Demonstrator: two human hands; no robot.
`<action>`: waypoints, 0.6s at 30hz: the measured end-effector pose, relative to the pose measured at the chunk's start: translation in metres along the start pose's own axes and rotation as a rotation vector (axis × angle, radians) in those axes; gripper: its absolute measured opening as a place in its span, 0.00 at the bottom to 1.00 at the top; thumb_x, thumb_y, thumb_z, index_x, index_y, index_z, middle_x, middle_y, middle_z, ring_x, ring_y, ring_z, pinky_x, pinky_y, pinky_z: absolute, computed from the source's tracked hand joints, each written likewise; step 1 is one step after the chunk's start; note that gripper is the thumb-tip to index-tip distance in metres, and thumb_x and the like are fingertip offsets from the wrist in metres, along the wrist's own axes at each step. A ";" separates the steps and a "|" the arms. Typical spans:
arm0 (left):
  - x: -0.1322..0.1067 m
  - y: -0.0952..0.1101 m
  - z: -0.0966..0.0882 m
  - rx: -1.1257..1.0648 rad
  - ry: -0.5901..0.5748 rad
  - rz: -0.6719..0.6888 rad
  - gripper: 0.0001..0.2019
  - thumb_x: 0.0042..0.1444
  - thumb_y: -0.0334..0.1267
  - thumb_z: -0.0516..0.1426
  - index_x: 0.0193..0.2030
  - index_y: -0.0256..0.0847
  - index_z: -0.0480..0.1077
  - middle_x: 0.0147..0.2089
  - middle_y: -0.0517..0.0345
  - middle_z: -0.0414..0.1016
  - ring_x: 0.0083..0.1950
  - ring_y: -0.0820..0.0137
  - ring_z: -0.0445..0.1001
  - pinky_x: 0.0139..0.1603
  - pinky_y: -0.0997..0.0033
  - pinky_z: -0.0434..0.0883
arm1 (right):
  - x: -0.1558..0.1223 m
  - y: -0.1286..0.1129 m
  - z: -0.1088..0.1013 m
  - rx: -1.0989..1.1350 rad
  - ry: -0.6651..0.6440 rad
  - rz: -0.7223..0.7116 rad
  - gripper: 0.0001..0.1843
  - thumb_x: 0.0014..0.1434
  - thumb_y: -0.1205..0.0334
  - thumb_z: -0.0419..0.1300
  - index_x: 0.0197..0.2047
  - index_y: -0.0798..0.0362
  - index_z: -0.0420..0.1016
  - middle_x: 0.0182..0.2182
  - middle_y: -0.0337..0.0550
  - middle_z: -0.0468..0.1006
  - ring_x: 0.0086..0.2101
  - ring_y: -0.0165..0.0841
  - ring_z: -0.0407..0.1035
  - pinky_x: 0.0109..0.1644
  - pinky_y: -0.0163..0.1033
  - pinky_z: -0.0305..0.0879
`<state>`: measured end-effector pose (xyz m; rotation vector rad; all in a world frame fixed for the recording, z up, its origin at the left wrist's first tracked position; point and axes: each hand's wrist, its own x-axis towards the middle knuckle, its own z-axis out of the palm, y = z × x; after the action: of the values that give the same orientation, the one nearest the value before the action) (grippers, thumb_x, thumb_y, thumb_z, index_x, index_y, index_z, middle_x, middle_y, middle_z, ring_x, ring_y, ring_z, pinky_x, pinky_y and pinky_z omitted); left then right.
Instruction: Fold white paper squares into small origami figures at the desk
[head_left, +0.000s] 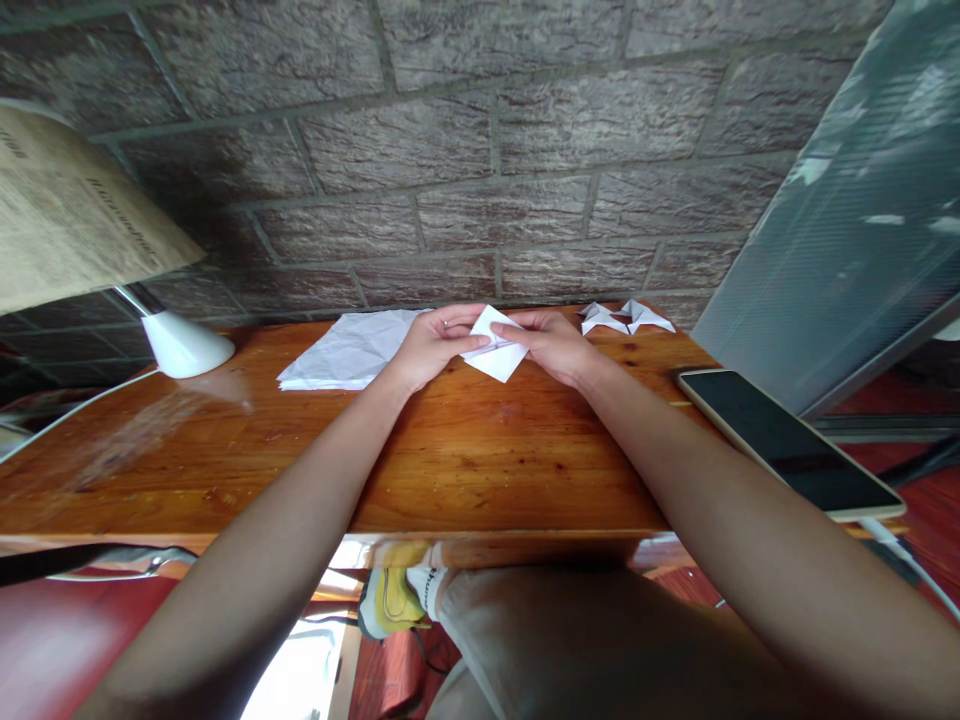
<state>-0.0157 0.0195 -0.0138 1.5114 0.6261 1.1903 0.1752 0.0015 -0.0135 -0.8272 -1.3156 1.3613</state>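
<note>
A small folded white paper [496, 352] lies at the far middle of the wooden table [480, 460]. Both my hands grip it. My left hand [435, 345] pinches its left side, fingers closed, with a ring on one finger. My right hand [547, 342] pinches its right side, thumb and fingers pressed on the fold. Parts of the paper are hidden under my fingers.
A stack of white sheets [349, 350] lies left of my hands. Folded paper pieces [624, 318] sit at the far right. A phone [787, 440] with a cable rests on the right edge. A white lamp base [184, 345] stands at the left; a brick wall runs behind.
</note>
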 end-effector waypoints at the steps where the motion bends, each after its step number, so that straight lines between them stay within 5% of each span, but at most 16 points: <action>1: 0.000 0.000 0.001 0.005 0.007 0.007 0.29 0.33 0.39 0.76 0.47 0.41 0.80 0.46 0.50 0.84 0.46 0.61 0.82 0.54 0.57 0.75 | 0.000 -0.001 0.000 0.006 -0.002 0.000 0.25 0.36 0.52 0.79 0.37 0.55 0.85 0.34 0.45 0.85 0.32 0.33 0.75 0.42 0.39 0.69; 13: 0.001 -0.005 0.007 0.030 0.057 0.076 0.33 0.36 0.45 0.75 0.53 0.41 0.78 0.46 0.50 0.84 0.47 0.59 0.82 0.54 0.55 0.76 | -0.002 -0.005 0.004 0.007 0.052 -0.129 0.26 0.38 0.54 0.78 0.42 0.51 0.85 0.38 0.42 0.86 0.36 0.35 0.76 0.46 0.42 0.70; 18: -0.001 -0.004 0.009 0.025 0.075 0.075 0.30 0.36 0.46 0.75 0.48 0.40 0.80 0.46 0.50 0.84 0.49 0.59 0.82 0.58 0.53 0.75 | -0.004 -0.007 0.005 -0.044 0.031 -0.171 0.25 0.40 0.51 0.77 0.43 0.50 0.85 0.42 0.42 0.86 0.40 0.37 0.77 0.49 0.44 0.70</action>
<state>-0.0074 0.0159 -0.0170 1.5280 0.6412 1.3051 0.1729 -0.0049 -0.0063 -0.7449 -1.3642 1.1852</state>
